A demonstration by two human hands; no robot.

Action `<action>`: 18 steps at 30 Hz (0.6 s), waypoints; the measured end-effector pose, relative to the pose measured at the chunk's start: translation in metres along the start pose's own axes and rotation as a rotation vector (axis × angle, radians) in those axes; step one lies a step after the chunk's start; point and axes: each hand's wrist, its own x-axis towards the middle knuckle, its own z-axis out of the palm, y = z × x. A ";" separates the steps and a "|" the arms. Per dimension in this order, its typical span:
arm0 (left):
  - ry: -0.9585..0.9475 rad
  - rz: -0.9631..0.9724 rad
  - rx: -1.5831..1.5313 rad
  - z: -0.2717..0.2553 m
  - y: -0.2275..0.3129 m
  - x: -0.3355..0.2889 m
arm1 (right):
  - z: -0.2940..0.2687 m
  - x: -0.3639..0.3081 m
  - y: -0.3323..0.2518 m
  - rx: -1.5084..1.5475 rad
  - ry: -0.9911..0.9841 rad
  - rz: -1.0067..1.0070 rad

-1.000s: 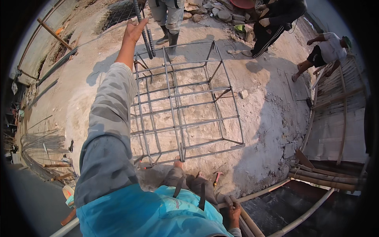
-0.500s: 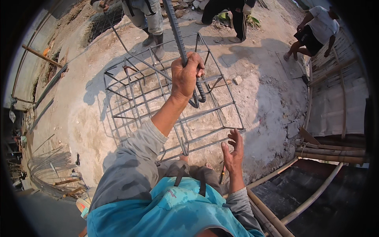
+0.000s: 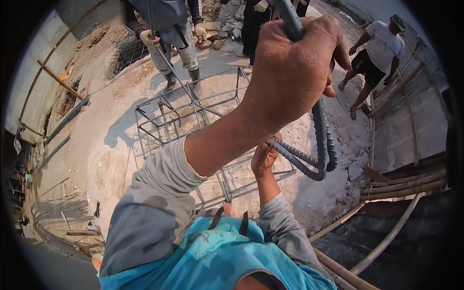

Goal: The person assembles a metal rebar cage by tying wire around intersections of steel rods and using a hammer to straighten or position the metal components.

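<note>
Close in front of me, my left hand [image 3: 295, 72] is closed around a thick ribbed rebar [image 3: 320, 125]. The bar's hooked lower part bends round to the right of the hand. Lower down, my right hand [image 3: 263, 159] has its fingers closed on the ribbed bars of that lower part. My left forearm crosses above the right hand. Below both hands, a rebar cage [image 3: 225, 186] of crossed thin bars lies on the dusty ground, partly hidden by my arms.
At the far side a gloved co-worker [image 3: 171, 29] holds a long rod slanting over the cage. Another person [image 3: 384, 48] stands at the far right. Bamboo poles [image 3: 382, 246] lie at lower right, and bundled bars [image 3: 60, 212] at left.
My left hand has risen toward me and to the right with the rebar, whose bent part has swung right. My right hand has moved up-left and closed on it.
</note>
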 end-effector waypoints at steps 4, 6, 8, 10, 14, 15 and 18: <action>0.032 -0.009 0.015 0.019 0.076 0.058 | 0.048 0.067 -0.059 0.235 -0.014 -0.204; 0.086 -0.101 -0.128 0.034 0.114 0.081 | 0.051 0.097 -0.089 0.231 -0.043 -0.295; 0.079 -0.062 -0.203 0.040 0.127 0.102 | 0.057 0.117 -0.130 0.218 -0.045 -0.351; 0.081 -0.038 -0.233 0.035 0.133 0.121 | 0.070 0.131 -0.165 0.222 -0.023 -0.362; 0.083 -0.010 -0.299 0.028 0.139 0.141 | 0.067 0.154 -0.228 -0.050 -0.094 -0.379; 0.084 -0.007 -0.315 0.027 0.139 0.146 | 0.064 0.159 -0.244 -0.128 -0.108 -0.389; 0.075 0.005 -0.356 0.024 0.139 0.161 | 0.054 0.187 -0.288 -0.226 -0.146 -0.415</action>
